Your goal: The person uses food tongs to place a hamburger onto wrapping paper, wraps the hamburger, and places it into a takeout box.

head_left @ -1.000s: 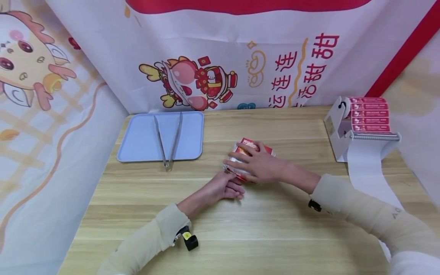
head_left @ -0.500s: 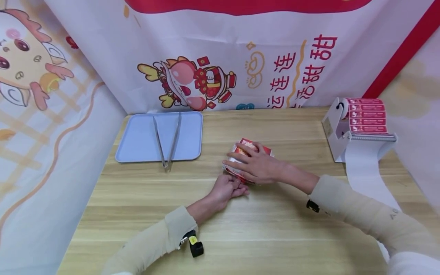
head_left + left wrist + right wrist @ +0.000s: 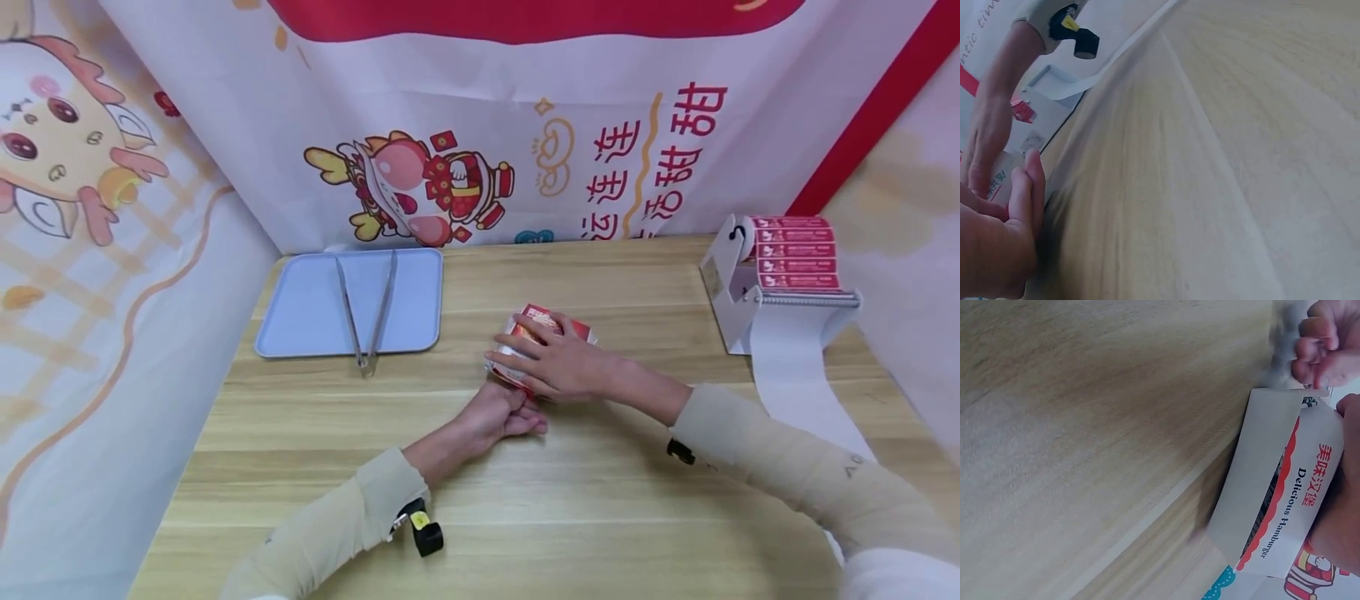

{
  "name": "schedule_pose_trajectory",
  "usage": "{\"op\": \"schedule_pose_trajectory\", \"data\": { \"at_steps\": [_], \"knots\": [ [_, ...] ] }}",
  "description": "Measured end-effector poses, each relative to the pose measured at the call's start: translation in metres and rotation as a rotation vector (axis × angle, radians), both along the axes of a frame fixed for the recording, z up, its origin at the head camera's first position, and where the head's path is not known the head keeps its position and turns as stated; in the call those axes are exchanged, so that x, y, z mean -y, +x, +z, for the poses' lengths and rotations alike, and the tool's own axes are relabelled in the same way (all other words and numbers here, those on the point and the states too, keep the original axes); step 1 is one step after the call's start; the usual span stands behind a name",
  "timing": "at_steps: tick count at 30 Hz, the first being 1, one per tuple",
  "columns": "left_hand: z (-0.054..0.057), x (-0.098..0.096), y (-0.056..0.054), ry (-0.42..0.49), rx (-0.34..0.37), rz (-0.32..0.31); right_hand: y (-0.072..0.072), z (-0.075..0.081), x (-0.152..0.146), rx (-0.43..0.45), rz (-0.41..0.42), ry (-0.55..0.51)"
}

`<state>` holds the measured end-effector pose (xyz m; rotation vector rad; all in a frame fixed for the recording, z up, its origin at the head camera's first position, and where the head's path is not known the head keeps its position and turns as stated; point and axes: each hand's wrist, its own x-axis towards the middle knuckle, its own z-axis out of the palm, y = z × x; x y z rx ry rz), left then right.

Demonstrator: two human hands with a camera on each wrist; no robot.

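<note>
A red and white cardboard hamburger box [image 3: 525, 334] lies on the wooden table, lettered "Delicious Hamburger" on the side seen in the right wrist view. My right hand [image 3: 566, 362] rests over its lid with fingers spread, pressing down from above. At the near left corner, my left hand [image 3: 495, 412] pinches the box edge between thumb and forefinger, while its other fingers stick out to the right. In the right wrist view a dark gap runs between the box's white side panel [image 3: 1260, 469] and the printed lid flap [image 3: 1300, 500].
A blue tray [image 3: 300, 308] stands at the back left, with metal tongs [image 3: 384, 308] lying across its front rim. At the back right is a label dispenser [image 3: 795, 279], its white backing strip [image 3: 795, 375] trailing forward under the right sleeve. A printed cloth hangs behind the table.
My left hand has shifted slightly right along the box's near edge, its forearm following. The right hand keeps its place on the lid. The head view has moved a little.
</note>
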<state>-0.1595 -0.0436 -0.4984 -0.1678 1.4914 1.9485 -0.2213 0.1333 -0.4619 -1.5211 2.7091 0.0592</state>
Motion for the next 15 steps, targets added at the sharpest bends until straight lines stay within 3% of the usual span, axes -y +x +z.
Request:
{"op": "schedule_pose_trajectory", "data": {
  "at_steps": [3, 10, 15],
  "knots": [
    [0.003, -0.001, -0.001, 0.016, -0.004, -0.010, 0.001, 0.000, -0.001, -0.018, 0.004, 0.011],
    [0.008, -0.009, -0.004, 0.047, -0.011, 0.038, -0.003, 0.000, -0.003, -0.023, 0.027, -0.005],
    [0.014, 0.006, 0.000, -0.009, 0.012, -0.020, -0.007, 0.007, -0.010, 0.007, 0.048, -0.027]
  ]
}}
